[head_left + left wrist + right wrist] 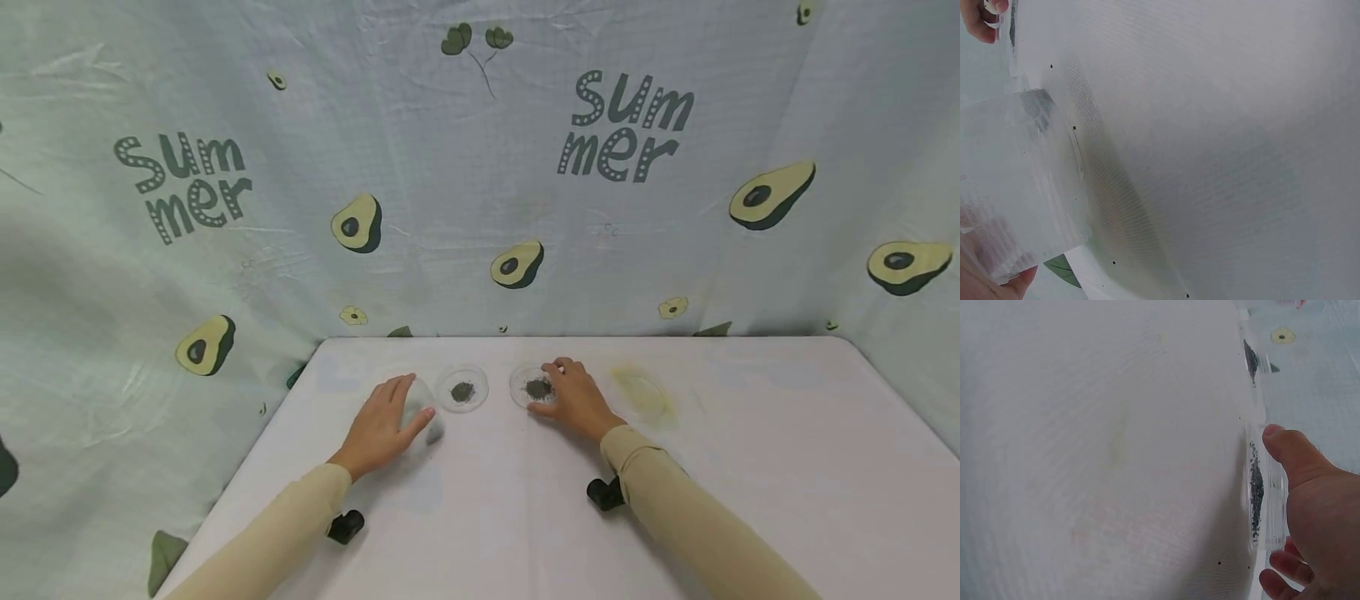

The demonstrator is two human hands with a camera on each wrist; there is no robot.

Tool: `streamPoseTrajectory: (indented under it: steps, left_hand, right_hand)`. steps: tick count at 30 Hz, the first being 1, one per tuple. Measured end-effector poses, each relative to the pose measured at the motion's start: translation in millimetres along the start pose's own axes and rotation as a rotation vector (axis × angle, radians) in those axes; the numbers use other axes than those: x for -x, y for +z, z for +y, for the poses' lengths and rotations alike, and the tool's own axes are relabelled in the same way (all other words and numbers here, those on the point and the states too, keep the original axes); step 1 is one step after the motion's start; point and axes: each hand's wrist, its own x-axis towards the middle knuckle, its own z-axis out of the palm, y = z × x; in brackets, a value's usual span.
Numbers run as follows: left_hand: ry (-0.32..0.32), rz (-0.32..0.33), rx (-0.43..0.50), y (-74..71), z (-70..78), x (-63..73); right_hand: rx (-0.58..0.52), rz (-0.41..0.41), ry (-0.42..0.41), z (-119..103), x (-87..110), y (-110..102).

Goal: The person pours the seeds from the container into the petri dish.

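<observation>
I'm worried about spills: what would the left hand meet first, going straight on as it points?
The left hand, past the clear container it holds, would probably meet the left dish first, though its height is unclear.

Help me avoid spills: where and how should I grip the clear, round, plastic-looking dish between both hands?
Likely the low rim of the dish, thumb near, fingers opposite, from above on the person's side: it lies flat holding dark grains, flanked by a clear container and a similar dish.
</observation>
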Motion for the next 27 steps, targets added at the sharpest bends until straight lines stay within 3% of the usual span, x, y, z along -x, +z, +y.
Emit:
streamPoseTrajectory:
  steps: [10, 17, 21, 27]
  left_hand:
    - [-0.007, -0.036, 0.006, -4.1, 5.5, -1.9]
    - [-0.04, -0.083, 0.034, -8.5, 6.0, -2.8]
    - [-0.084, -0.071, 0.081, -11.9, 2.7, 2.3]
    - [-0.198, -0.07, 0.206, -14.5, -8.2, 13.9]
  right_hand:
    - [0.024, -0.02, 0.017, 3, -0.6, 0]
    - [0.0, 0.014, -0.002, 3, 1.6, -4]
    - [-0.021, 0.027, -0.018, 3, 3.5, -9]
    - [-0.024, 0.033, -0.038, 11, 4.8, -17]
